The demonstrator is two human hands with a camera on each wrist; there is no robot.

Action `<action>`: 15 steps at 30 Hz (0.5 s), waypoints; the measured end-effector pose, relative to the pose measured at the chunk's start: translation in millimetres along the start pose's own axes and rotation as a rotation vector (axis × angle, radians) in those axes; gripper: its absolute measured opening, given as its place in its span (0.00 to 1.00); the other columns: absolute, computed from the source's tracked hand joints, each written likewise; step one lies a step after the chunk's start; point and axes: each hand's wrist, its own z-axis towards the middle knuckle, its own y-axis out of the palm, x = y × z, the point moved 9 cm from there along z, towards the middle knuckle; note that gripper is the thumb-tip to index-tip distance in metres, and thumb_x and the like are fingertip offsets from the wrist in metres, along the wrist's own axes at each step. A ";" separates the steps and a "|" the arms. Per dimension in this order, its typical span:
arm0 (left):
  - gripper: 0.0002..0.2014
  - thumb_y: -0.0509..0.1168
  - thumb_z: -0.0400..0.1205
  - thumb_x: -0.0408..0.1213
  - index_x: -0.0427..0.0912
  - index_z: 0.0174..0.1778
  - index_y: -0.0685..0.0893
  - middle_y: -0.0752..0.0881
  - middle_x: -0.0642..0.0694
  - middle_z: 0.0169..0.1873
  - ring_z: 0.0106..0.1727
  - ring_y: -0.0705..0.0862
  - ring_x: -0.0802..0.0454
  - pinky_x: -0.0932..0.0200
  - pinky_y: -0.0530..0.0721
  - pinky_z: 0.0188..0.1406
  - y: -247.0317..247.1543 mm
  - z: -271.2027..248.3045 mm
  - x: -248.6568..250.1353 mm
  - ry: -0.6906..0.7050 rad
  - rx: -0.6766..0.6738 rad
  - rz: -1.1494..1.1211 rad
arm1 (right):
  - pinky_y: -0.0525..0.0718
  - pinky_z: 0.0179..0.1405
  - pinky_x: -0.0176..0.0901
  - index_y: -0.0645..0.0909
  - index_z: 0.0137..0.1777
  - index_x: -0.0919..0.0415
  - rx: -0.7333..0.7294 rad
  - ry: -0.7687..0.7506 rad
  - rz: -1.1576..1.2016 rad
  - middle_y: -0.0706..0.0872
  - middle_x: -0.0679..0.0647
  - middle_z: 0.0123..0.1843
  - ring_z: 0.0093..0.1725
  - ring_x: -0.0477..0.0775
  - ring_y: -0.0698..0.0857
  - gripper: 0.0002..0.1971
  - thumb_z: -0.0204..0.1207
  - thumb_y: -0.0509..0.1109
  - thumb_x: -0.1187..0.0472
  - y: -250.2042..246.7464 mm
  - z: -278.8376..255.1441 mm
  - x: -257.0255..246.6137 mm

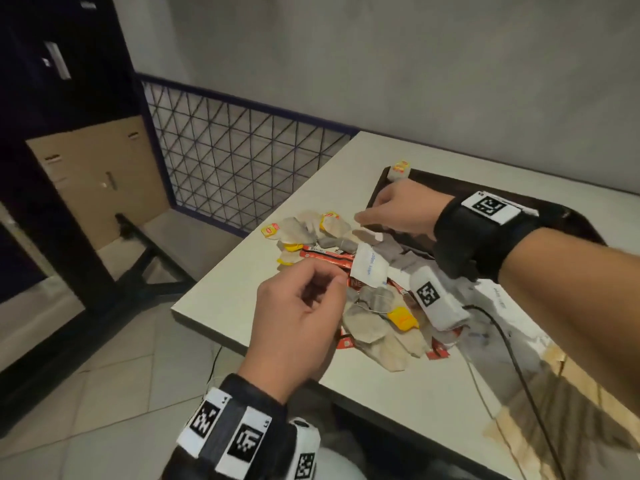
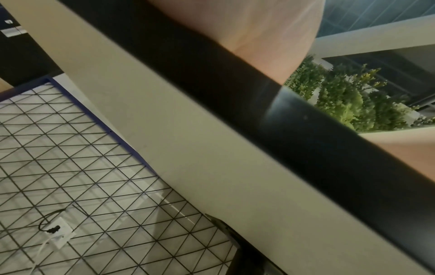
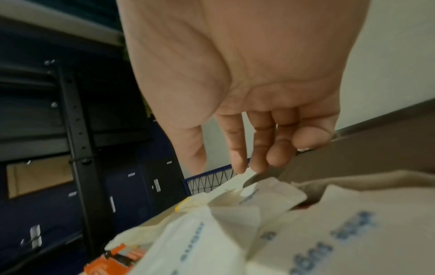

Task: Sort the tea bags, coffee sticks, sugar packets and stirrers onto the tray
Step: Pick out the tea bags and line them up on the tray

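On the table (image 1: 415,393) lies a mixed pile of tea bags (image 1: 375,320) with yellow tags, red coffee sticks (image 1: 325,258) and white sugar packets. My left hand (image 1: 341,280) hovers at the pile's near left, fingers curled, index and thumb pinching the corner of a sugar packet (image 1: 369,268). My right hand (image 1: 362,218) reaches across to the left rim of the dark tray (image 1: 585,220). In the right wrist view its fingertips (image 3: 240,163) pinch a pale tea bag (image 3: 226,186). One tea bag (image 1: 400,169) sits at the tray's far left corner.
More sugar packets (image 3: 329,232) lie under my right wrist. A black cable (image 1: 512,348) crosses the table's right side over brown paper (image 1: 554,410). The table's left edge drops to a tiled floor, with a wire-mesh fence (image 1: 242,161) beyond.
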 end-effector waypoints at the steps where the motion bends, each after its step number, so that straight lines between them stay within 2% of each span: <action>1: 0.03 0.69 0.81 0.42 0.53 0.43 0.88 0.88 0.53 0.35 0.39 0.89 0.42 0.35 0.89 0.41 0.7 -0.7 1.1 0.011 -0.003 0.017 | 0.89 0.51 0.51 0.90 0.50 0.60 -0.022 0.009 0.030 0.91 0.55 0.47 0.48 0.55 0.88 0.22 0.75 0.76 0.39 2.7 -2.3 0.1; 3: 0.03 0.69 0.81 0.41 0.53 0.43 0.88 0.88 0.53 0.35 0.39 0.89 0.44 0.37 0.89 0.41 1.8 -1.9 4.4 0.036 -0.007 0.061 | 0.89 0.52 0.52 0.91 0.50 0.60 -0.070 0.009 0.019 0.91 0.55 0.47 0.49 0.56 0.89 0.20 0.73 0.79 0.41 10.3 -7.6 -0.1; 6: 0.04 0.69 0.81 0.41 0.52 0.42 0.88 0.89 0.54 0.35 0.39 0.89 0.47 0.39 0.89 0.41 1.6 -3.1 3.5 0.041 0.003 0.095 | 0.89 0.50 0.51 0.90 0.49 0.63 -0.086 -0.012 0.030 0.91 0.56 0.48 0.48 0.57 0.88 0.13 0.75 0.81 0.53 15.1 -12.5 -1.1; 9: 0.04 0.70 0.80 0.40 0.53 0.42 0.89 0.89 0.55 0.36 0.40 0.89 0.48 0.39 0.89 0.42 1.0 -3.9 3.9 0.047 0.023 0.122 | 0.85 0.35 0.43 0.87 0.43 0.61 -0.002 -0.015 0.216 0.88 0.55 0.41 0.41 0.53 0.84 0.05 0.73 0.81 0.64 3.6 -20.6 0.2; 12: 0.04 0.70 0.80 0.38 0.52 0.42 0.88 0.88 0.56 0.37 0.40 0.88 0.48 0.41 0.89 0.40 2.1 -7.3 13.1 0.113 0.045 0.167 | 0.82 0.29 0.36 0.87 0.50 0.65 0.051 0.003 0.393 0.88 0.57 0.42 0.38 0.50 0.83 0.05 0.77 0.77 0.65 -11.5 -36.8 3.8; 15: 0.04 0.70 0.80 0.35 0.49 0.43 0.88 0.88 0.57 0.39 0.41 0.88 0.49 0.46 0.89 0.39 -0.8 -11.6 23.8 0.179 0.101 0.173 | 0.86 0.34 0.42 0.86 0.49 0.63 0.121 -0.009 0.528 0.89 0.57 0.41 0.38 0.51 0.87 0.03 0.78 0.76 0.65 -32.4 -60.1 4.3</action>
